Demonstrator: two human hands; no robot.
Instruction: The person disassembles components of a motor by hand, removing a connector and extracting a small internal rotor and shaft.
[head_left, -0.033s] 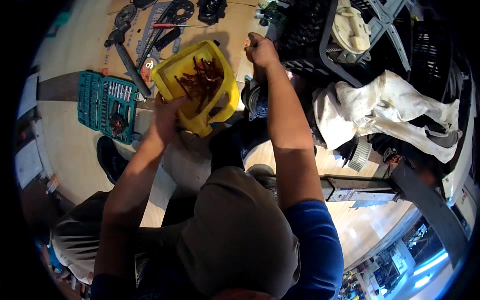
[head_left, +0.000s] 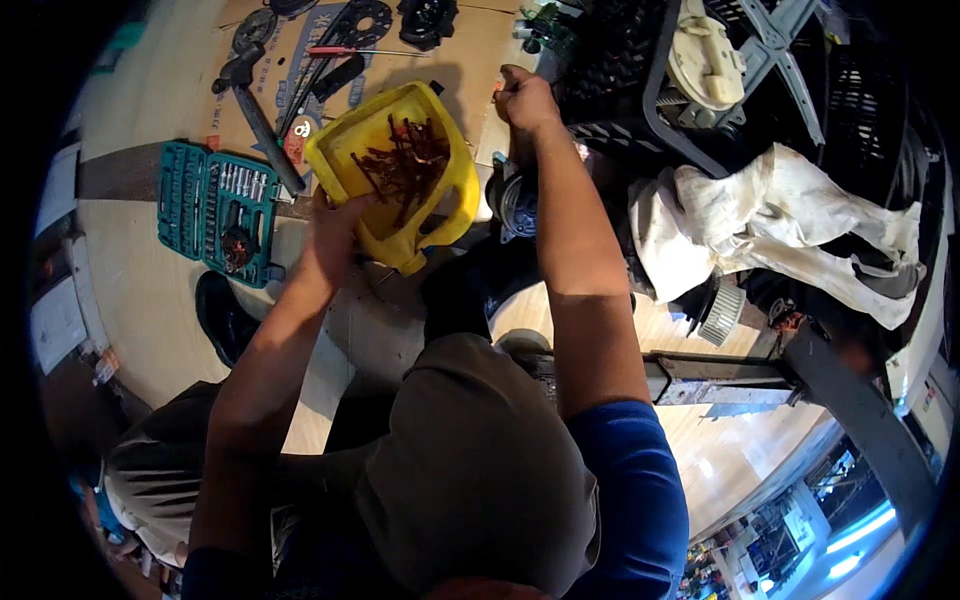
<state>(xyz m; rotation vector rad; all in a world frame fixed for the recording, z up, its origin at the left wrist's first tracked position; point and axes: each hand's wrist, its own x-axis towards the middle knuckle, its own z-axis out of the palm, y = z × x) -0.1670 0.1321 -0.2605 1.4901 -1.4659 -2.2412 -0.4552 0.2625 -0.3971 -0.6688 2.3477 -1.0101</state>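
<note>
A yellow plastic jug [head_left: 395,245], cut open along its upper side, lies tilted with its neck toward me. Inside it is a tangle of reddish-brown, wire-like scraps [head_left: 405,165]. My left hand [head_left: 335,235] is closed on the jug's near left rim, thumb over the edge. Farther right, my right hand [head_left: 530,105] is closed at the edge of a cardboard sheet [head_left: 485,65]; what its fingers hold is hidden. A dark round motor-like part [head_left: 517,205] stands just left of my right forearm.
Left of the jug lie a hammer [head_left: 265,130] and an open green socket set [head_left: 215,215]. A red-handled screwdriver [head_left: 330,51] rests on the cardboard. To the right are a dirty white cloth [head_left: 770,220], black crates [head_left: 860,130] and a fan wheel [head_left: 721,315].
</note>
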